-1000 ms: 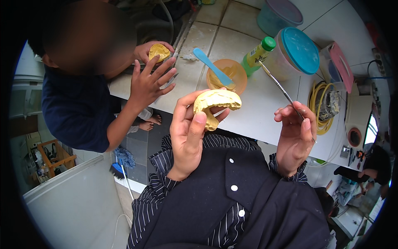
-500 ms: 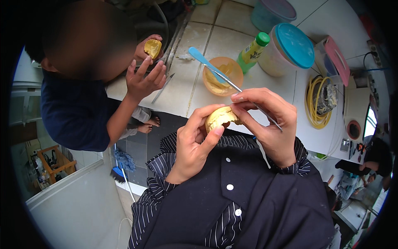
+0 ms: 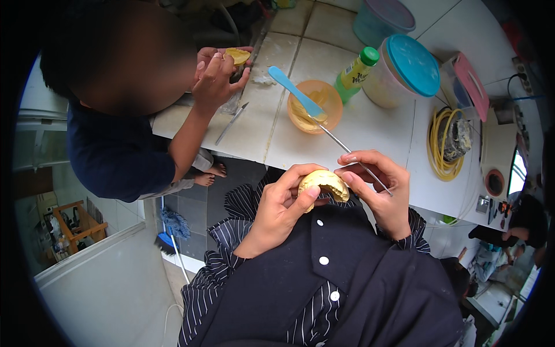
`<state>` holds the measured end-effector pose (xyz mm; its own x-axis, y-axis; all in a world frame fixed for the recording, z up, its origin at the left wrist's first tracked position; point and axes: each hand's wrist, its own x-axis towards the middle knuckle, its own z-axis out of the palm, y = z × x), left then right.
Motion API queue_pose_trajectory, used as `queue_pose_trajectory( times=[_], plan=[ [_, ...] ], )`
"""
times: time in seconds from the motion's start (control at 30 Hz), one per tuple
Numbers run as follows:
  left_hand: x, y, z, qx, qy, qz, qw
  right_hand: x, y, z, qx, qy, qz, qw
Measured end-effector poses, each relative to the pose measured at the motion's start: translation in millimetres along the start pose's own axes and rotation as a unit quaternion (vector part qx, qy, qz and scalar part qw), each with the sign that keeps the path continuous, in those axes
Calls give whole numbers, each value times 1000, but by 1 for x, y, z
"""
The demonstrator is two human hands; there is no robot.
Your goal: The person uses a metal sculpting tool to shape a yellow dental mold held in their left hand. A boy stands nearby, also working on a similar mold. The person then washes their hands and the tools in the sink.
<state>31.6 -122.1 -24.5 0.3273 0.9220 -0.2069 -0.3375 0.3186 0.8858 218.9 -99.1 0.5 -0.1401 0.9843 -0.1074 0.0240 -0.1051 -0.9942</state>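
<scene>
My left hand [image 3: 283,202] grips a yellow horseshoe-shaped plaster cast [image 3: 324,183] close to my chest. My right hand [image 3: 378,191] pinches a thin metal tool [image 3: 347,153] whose shaft slants up-left toward the bowl; its fingers rest at the cast's right side. An orange bowl [image 3: 315,107] with yellow paste and a blue spatula [image 3: 295,91] stands on the white tiled counter [image 3: 370,133] just beyond my hands.
A person in a dark blue shirt at the left holds another yellow cast [image 3: 237,56] in their hands [image 3: 215,75]; a metal tool [image 3: 231,122] lies by them. Green-capped bottle [image 3: 355,72], teal-lidded tub [image 3: 404,69], coiled yellow cable [image 3: 442,141] and pink box [image 3: 468,87] crowd the counter.
My hands dropped from the raised position toward my chest, and my right hand came across with the metal tool to meet the cast. The other person's hands shifted slightly over their cast.
</scene>
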Motion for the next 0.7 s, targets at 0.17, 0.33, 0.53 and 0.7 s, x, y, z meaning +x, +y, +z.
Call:
queue_pose_trajectory(
  times=[0.17, 0.33, 0.53, 0.7],
  plan=[
    [0, -8, 2, 13, -10, -11, 1000, -8, 5, -2, 12, 3, 9, 1000],
    [-1, -8, 8, 13, -8, -7, 1000, -12, 3, -3, 38, 16, 15, 999],
    [5, -12, 10, 24, -23, -8, 999, -14, 10, -5, 26, 44, -27, 998],
    [11, -8, 10, -15, -30, -19, 999, -14, 4, -5, 69, 83, -16, 994]
  ],
)
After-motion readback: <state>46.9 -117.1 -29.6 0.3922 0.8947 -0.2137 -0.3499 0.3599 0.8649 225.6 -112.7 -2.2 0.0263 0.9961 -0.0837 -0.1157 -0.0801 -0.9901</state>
